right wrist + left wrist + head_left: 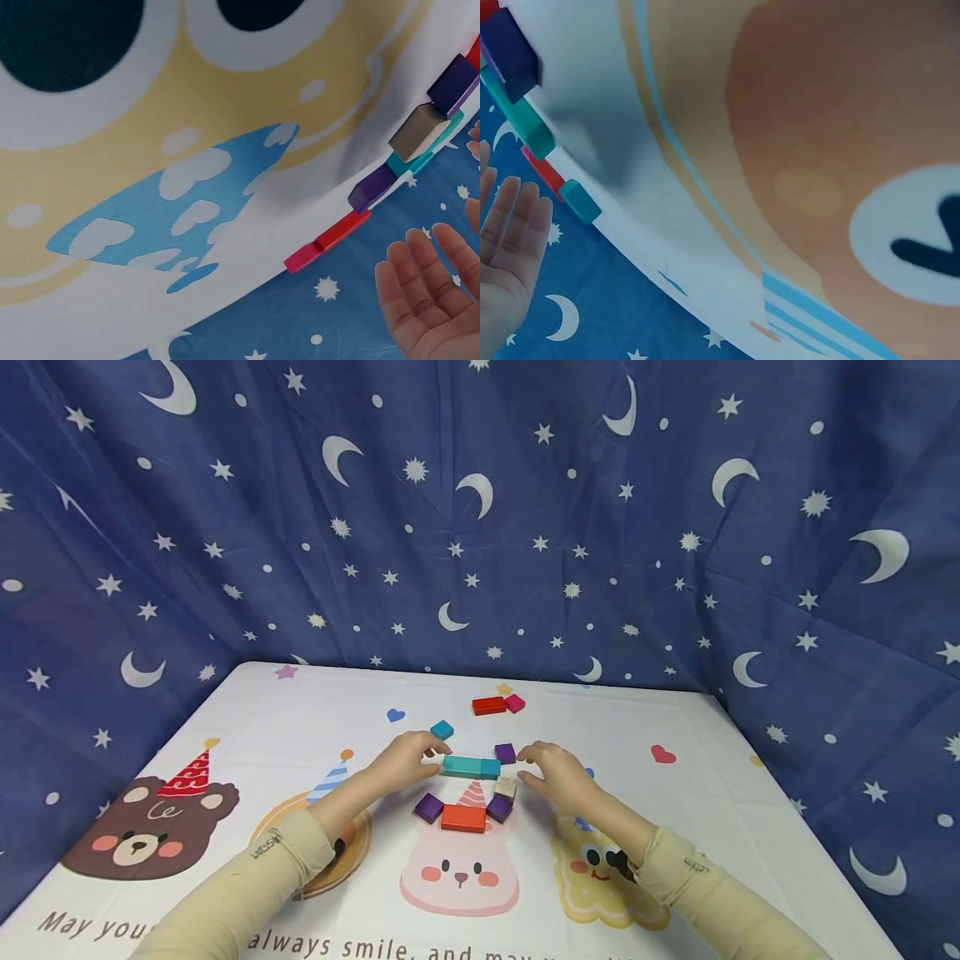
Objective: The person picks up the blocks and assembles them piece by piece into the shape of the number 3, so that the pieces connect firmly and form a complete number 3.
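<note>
In the head view my left hand (407, 762) is at the left end of a long teal block (461, 767), its fingers loosely bent and holding nothing. A short blue block (490, 769) butts against the teal one's right end. On the other side my right hand (557, 772) is relaxed, fingertips near a purple block (505, 753) and a plain wooden block (506, 787). Nearer the body, an orange-red block (463, 818) lies between a left purple block (429, 808) and a right purple block (499, 808). Both wrist views show bare palms and extended fingers.
A small teal-blue block (442, 730) lies just beyond the left fingertips. Farther back, a red block (489, 706) touches a pink block (514, 703). The white tablecloth (337, 710) carries printed cartoon animals, and a dark blue moon-and-star curtain (420, 585) hangs behind the table.
</note>
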`<state>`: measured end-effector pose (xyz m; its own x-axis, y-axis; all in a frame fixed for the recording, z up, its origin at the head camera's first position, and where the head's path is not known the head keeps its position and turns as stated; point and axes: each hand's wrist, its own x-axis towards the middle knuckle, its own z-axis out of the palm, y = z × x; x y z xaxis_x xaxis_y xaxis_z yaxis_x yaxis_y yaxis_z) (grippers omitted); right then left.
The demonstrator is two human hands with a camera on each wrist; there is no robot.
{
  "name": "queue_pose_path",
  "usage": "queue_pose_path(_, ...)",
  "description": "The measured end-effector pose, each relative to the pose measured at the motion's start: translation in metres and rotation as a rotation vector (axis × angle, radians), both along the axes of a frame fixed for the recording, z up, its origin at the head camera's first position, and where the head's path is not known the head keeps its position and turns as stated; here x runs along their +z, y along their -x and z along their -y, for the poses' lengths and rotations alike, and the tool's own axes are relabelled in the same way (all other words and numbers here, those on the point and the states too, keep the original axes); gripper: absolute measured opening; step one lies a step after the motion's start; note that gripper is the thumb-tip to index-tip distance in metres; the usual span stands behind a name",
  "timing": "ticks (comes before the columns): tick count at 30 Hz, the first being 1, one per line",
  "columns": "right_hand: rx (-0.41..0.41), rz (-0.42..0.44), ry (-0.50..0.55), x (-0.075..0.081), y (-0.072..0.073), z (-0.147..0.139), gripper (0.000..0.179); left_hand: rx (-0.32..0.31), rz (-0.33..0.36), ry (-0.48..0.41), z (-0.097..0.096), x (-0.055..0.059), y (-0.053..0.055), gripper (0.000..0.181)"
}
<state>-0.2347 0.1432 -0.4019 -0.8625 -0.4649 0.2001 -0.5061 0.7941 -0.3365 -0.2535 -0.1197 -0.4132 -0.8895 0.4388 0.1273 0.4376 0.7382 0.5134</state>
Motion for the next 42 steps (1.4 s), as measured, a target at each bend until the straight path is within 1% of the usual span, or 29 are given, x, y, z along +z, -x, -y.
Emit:
queue_pose_path(5, -0.023, -0.004, -0.015, 0.000, 0.003, 0.000, 0.020, 0.008, 0.015, -0.010, -0.002, -0.003, 0.006, 0.027)
queue_pose_path(8, -0.023, 0.003, -0.014, -0.001, 0.005, 0.000, 0.021, 0.008, 0.019, -0.007, -0.001, -0.006, 0.009, 0.030)
queue_pose_path(12, -0.025, 0.004, -0.016, -0.002, 0.009, -0.001, 0.021, -0.008, 0.022, -0.005, 0.001, -0.008, 0.013, 0.034)
queue_pose_path(16, -0.033, 0.000, -0.027, -0.002, 0.014, -0.001, 0.021, -0.023, 0.056, -0.008, 0.002, -0.010, 0.016, 0.038)
queue_pose_path(20, -0.041, 0.010, -0.038, -0.002, 0.018, -0.001, 0.021, -0.031, 0.078, 0.006, 0.003, -0.012, 0.019, 0.041)
queue_pose_path(26, -0.045, 0.019, -0.048, -0.004, 0.023, 0.000, 0.022, -0.079, 0.099, 0.028, 0.003, -0.012, 0.023, 0.039)
queue_pose_path(31, -0.037, 0.012, -0.072, -0.005, 0.028, 0.001, 0.021, -0.120, 0.083, 0.045, 0.004, -0.013, 0.026, 0.034)
queue_pose_path(35, -0.039, 0.022, -0.090, -0.005, 0.032, 0.003, 0.021, -0.120, 0.075, 0.057, 0.003, -0.013, 0.028, 0.030)
queue_pose_path(38, -0.049, 0.035, -0.105, -0.005, 0.036, 0.002, 0.022, -0.105, 0.085, 0.057, 0.000, -0.012, 0.029, 0.029)
queue_pose_path(42, -0.064, 0.042, -0.129, -0.006, 0.041, 0.001, 0.021, -0.101, 0.094, 0.059, -0.003, -0.011, 0.031, 0.030)
